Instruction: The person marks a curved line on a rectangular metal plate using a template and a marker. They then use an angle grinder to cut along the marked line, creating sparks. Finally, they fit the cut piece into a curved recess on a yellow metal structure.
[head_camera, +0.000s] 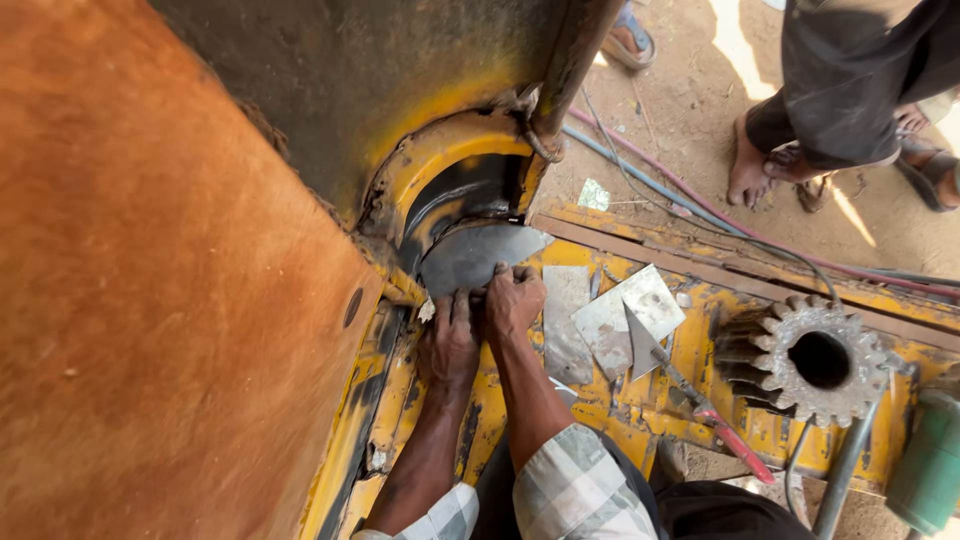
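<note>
Dull grey metal plate (478, 257), chipped yellow-painted steel frame (640, 400), rough rusty gear (805, 358).

Pale grey-white checked shirt sleeves rolled near elbows; dark trousers; hands grimy, no gloves.

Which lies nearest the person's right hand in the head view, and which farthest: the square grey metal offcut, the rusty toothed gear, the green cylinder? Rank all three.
From the right hand:
1. Square grey metal offcut, just to its right.
2. Rusty toothed gear, further right.
3. Green cylinder, at the lower right corner.
</note>
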